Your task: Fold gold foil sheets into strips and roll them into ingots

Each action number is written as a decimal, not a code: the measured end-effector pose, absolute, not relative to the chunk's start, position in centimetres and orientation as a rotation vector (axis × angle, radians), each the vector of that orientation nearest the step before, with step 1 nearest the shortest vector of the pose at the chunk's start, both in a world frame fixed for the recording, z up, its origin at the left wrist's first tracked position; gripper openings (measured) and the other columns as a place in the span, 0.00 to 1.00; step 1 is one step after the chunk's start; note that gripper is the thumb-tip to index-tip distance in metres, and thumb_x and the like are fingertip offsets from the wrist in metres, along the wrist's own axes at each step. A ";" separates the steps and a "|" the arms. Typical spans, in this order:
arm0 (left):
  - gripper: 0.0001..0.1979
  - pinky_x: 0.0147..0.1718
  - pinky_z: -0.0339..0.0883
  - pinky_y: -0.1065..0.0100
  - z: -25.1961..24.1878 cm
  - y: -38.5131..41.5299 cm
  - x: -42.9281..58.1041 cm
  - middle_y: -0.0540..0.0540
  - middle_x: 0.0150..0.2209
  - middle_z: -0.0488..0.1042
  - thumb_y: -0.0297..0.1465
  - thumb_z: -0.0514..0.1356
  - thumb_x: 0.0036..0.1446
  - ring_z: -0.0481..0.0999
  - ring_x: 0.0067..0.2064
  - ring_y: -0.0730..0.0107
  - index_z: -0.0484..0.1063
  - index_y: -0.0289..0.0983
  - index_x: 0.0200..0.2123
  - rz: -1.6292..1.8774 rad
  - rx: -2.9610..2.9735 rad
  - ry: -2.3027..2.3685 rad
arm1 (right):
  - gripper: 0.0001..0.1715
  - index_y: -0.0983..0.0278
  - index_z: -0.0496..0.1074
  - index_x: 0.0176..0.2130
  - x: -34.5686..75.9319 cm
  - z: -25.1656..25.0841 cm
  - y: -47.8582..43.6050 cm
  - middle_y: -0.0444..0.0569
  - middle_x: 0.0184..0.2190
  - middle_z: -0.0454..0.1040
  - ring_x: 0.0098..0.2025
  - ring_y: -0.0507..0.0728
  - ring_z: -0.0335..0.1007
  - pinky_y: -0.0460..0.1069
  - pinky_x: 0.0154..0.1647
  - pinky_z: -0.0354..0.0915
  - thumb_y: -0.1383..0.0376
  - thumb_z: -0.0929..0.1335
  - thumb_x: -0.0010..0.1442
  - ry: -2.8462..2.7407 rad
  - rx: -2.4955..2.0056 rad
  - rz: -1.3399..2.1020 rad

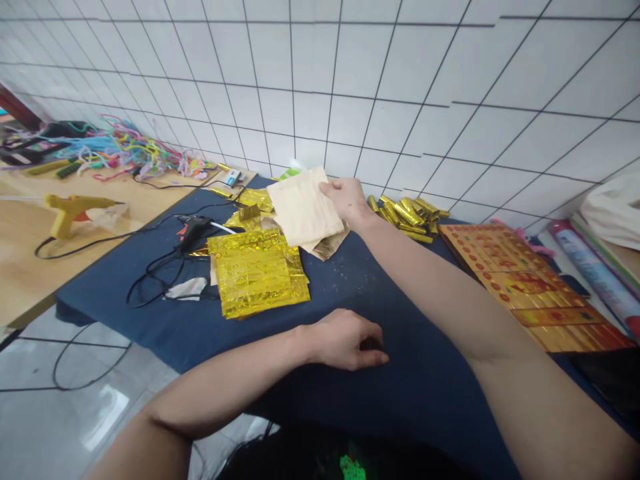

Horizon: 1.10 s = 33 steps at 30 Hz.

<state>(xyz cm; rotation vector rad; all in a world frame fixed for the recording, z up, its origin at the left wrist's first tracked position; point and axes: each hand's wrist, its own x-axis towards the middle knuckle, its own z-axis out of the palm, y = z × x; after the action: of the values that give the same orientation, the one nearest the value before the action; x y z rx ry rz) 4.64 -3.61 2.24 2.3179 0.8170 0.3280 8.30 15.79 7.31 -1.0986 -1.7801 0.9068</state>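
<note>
Your right hand (347, 200) pinches tan paper sheet (303, 210), lifted above gold foil stack (257, 273) on blue table (425, 387). Your left hand (347, 340) rests loosely curled, holds nothing.

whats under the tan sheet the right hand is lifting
The right hand holds the tan sheet above a small pile of similar sheets on the blue cloth. Gold foil pieces show at its left edge; anything directly beneath is covered.
</note>
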 end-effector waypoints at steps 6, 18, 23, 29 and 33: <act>0.11 0.28 0.61 0.76 2.5 -3.6 4.6 0.49 0.29 0.73 0.37 0.55 0.55 0.72 0.29 0.74 0.71 0.36 0.35 0.345 2.340 0.823 | 0.18 0.70 0.67 0.44 8.9 8.0 19.4 0.56 0.39 0.70 0.45 0.63 0.65 0.59 0.46 0.60 0.62 0.65 0.55 -1.907 -1.369 0.347; 0.15 0.19 0.54 0.75 2.4 -4.4 5.0 0.50 0.24 0.72 0.42 0.55 0.54 0.67 0.23 0.74 0.71 0.36 0.28 0.156 2.297 0.766 | 0.39 0.72 0.57 0.56 6.3 3.2 2.1 0.63 0.60 0.55 0.62 0.65 0.46 0.63 0.59 0.46 0.53 0.67 0.53 -2.999 -0.206 0.086; 0.15 0.19 0.53 0.75 2.5 -4.8 5.4 0.50 0.24 0.72 0.42 0.56 0.53 0.67 0.24 0.74 0.72 0.36 0.30 0.128 2.275 0.773 | 0.17 0.67 0.66 0.48 8.0 2.4 2.2 0.57 0.55 0.65 0.57 0.60 0.57 0.58 0.55 0.52 0.63 0.63 0.59 -2.985 -0.267 0.040; 0.14 0.20 0.54 0.75 1.8 -4.9 5.6 0.50 0.25 0.73 0.42 0.57 0.52 0.67 0.25 0.75 0.73 0.36 0.31 0.171 2.278 0.758 | 0.10 0.67 0.71 0.35 8.5 1.2 2.8 0.53 0.41 0.74 0.45 0.57 0.68 0.53 0.47 0.59 0.70 0.61 0.59 -2.976 -0.356 0.104; 0.14 0.21 0.54 0.75 1.8 -5.0 5.7 0.50 0.26 0.73 0.41 0.57 0.52 0.68 0.25 0.74 0.73 0.36 0.32 0.158 2.315 0.751 | 0.13 0.66 0.71 0.31 10.4 1.6 2.0 0.50 0.31 0.75 0.34 0.54 0.69 0.49 0.38 0.61 0.69 0.59 0.60 -2.732 -0.554 0.443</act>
<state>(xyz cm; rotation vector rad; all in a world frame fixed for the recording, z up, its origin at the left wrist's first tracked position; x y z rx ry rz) 5.69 -5.04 1.81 2.3154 0.7508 0.1578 10.40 1.97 1.61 -0.5543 -2.7318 0.4434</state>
